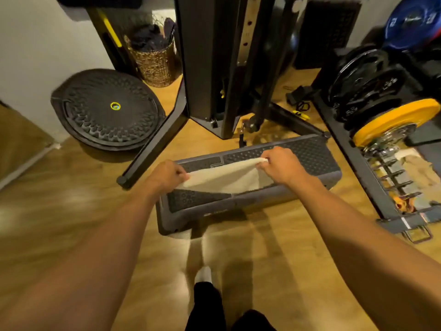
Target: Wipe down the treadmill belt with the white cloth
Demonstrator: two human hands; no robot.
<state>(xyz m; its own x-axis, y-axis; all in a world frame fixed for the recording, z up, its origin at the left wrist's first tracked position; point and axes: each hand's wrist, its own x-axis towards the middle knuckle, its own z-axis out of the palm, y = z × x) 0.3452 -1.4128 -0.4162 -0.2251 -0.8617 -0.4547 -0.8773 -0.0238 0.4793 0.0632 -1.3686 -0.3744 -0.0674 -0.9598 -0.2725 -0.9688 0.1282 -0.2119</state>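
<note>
A white cloth (226, 176) is stretched between my two hands above a grey platform with a black studded top (307, 151) that lies on the wooden floor. My left hand (167, 174) pinches the cloth's left end. My right hand (280, 166) grips its right end. The cloth sags in the middle and covers part of the studded surface; whether it touches the surface I cannot tell. No treadmill belt is visible as such.
A black cable machine (214, 68) stands just behind the platform, its leg (155, 146) angling to the left. A round balance board (107, 108) leans on the wall at left. A weight plate rack (381, 111) stands at right. A woven basket (155, 58) sits behind.
</note>
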